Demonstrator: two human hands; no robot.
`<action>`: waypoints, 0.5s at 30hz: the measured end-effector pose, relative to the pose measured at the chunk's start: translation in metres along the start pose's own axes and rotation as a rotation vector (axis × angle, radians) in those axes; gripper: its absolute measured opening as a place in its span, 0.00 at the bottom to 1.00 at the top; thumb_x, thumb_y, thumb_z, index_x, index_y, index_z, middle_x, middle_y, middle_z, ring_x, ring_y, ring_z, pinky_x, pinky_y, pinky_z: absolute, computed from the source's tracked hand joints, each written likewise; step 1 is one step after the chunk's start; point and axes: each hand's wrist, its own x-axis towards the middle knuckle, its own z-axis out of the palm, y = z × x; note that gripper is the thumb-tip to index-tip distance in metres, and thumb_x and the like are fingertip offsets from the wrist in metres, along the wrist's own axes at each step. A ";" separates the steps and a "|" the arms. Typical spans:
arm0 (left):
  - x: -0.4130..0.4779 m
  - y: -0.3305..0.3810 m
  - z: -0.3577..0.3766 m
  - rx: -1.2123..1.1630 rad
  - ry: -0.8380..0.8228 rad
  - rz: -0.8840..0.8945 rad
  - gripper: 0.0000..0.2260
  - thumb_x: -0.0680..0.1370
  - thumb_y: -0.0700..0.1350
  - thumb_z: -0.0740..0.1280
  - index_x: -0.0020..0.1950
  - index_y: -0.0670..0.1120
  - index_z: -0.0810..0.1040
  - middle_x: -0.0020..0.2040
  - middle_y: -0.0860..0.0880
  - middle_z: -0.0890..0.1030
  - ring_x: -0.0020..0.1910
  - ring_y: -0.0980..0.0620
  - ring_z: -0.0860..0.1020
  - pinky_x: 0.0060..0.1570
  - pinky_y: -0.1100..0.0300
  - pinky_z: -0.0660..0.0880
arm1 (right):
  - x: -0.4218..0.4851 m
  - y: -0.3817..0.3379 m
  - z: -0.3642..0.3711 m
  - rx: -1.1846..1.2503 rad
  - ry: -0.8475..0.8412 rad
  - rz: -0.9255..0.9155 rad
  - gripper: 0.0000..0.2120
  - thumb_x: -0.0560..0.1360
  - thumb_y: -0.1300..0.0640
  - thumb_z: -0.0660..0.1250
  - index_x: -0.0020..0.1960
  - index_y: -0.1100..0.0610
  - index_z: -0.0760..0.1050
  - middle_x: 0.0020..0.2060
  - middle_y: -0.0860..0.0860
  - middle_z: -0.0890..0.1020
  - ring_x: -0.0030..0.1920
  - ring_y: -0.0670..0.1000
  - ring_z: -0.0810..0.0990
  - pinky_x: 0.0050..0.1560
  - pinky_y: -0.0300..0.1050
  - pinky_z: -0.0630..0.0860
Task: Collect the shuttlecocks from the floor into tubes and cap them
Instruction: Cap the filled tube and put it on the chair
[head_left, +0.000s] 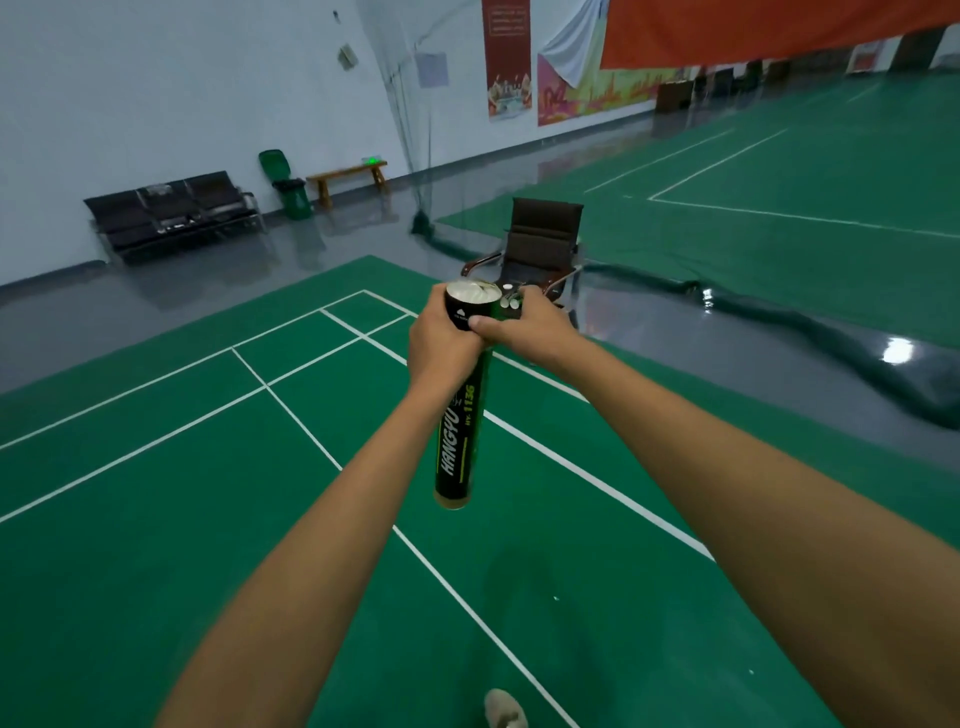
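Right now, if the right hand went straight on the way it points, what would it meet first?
The tube: the right hand points up and left in the picture, and its thumb lies on the tube, beside the left hand.

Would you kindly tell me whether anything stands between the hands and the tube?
Nothing visible does. The left hand and the right hand both grip the tube near its far end, where white feathers show in the uncapped mouth.
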 end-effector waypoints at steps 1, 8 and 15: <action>0.018 -0.007 0.009 -0.014 0.007 -0.025 0.21 0.71 0.45 0.75 0.62 0.54 0.77 0.52 0.52 0.83 0.50 0.47 0.81 0.47 0.55 0.76 | 0.023 0.006 0.005 0.031 0.002 0.010 0.46 0.57 0.29 0.74 0.66 0.55 0.72 0.59 0.51 0.80 0.58 0.54 0.79 0.59 0.51 0.77; 0.168 -0.058 0.077 -0.122 0.010 -0.185 0.22 0.71 0.46 0.78 0.62 0.50 0.77 0.56 0.49 0.83 0.54 0.45 0.81 0.54 0.52 0.79 | 0.182 0.032 0.008 0.149 -0.075 0.057 0.44 0.66 0.35 0.77 0.69 0.59 0.65 0.63 0.53 0.75 0.60 0.53 0.76 0.62 0.54 0.76; 0.300 -0.071 0.145 -0.119 -0.061 -0.113 0.27 0.68 0.45 0.81 0.64 0.51 0.77 0.57 0.50 0.82 0.55 0.48 0.79 0.54 0.55 0.76 | 0.343 0.067 0.000 0.152 -0.006 0.099 0.54 0.54 0.28 0.74 0.70 0.57 0.66 0.66 0.56 0.76 0.65 0.57 0.77 0.65 0.59 0.76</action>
